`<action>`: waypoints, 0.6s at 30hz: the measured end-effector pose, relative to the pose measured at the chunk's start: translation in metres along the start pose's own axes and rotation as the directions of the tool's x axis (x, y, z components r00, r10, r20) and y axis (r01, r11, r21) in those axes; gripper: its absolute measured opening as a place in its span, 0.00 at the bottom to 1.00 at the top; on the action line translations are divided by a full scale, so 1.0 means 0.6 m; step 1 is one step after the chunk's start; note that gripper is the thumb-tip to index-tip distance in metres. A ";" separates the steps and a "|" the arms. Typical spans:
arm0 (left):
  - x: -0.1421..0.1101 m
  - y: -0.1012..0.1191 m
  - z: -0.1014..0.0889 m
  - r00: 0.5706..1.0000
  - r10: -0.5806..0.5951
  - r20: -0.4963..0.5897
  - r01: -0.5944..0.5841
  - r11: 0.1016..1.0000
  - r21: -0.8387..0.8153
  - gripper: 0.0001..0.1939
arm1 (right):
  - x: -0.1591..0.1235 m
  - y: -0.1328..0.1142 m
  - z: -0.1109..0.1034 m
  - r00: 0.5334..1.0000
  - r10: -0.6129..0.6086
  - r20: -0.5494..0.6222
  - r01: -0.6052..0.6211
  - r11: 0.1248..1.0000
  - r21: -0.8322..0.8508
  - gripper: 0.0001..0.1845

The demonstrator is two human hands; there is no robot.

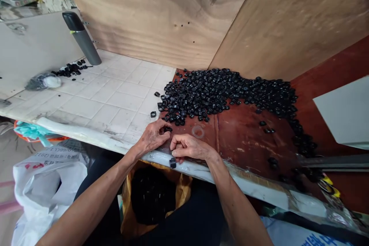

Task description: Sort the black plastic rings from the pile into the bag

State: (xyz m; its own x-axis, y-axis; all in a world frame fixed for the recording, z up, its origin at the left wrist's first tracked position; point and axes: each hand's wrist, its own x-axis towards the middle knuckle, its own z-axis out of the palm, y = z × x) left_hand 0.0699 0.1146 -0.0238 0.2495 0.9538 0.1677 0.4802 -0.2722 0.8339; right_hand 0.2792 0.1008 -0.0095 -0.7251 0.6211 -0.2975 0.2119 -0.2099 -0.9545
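My left hand (154, 136) is closed at the near edge of the work surface, with a small black plastic ring (167, 129) between thumb and fingers. Beside it, my right hand (190, 148) has its fingers curled and pressed together; what they hold, if anything, is hidden. Another black ring (172, 163) is just below the right fingertips, in front of the padded white edge (196, 168); whether it is touched or loose I cannot tell. Beyond both hands spreads a large pile of black rings (207, 88). Below the edge, an open yellow bag (184, 188) contains many black pieces.
A grey bottle (86, 46) and a clear bag (43, 81) stand at the back left near scattered black pieces (70, 70). Plywood boards (161, 15) close off the back. At right are a white panel (346, 111), a metal bar (337, 162) and a yellow-handled tool (328, 186).
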 end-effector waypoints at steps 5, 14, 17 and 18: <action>-0.002 0.007 -0.005 0.992 -0.095 0.085 0.110 0.974 -0.200 0.12 | -0.002 -0.010 0.006 0.994 -0.026 0.108 0.025 1.000 0.014 0.16; -0.006 0.021 -0.021 0.970 -0.196 0.142 0.242 0.749 -0.617 0.15 | 0.025 0.001 -0.006 0.646 -0.369 -0.668 0.360 0.919 -0.159 0.12; -0.007 0.019 -0.019 0.975 -0.195 0.111 0.219 0.715 -0.664 0.17 | 0.030 0.002 0.000 0.606 -0.466 -0.645 0.313 0.885 -0.345 0.10; -0.008 0.019 -0.018 0.976 -0.194 0.102 0.212 0.712 -0.670 0.17 | 0.031 0.001 0.002 0.605 -0.486 -0.631 0.304 0.873 -0.381 0.09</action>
State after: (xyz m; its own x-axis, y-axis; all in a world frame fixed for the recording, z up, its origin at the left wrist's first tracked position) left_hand 0.0650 0.1084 -0.0090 0.2357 0.9704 -0.0519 -0.1685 0.0934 0.9813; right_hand 0.2650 0.1111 -0.0159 -0.1283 0.9540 0.2710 0.2137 0.2934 -0.9318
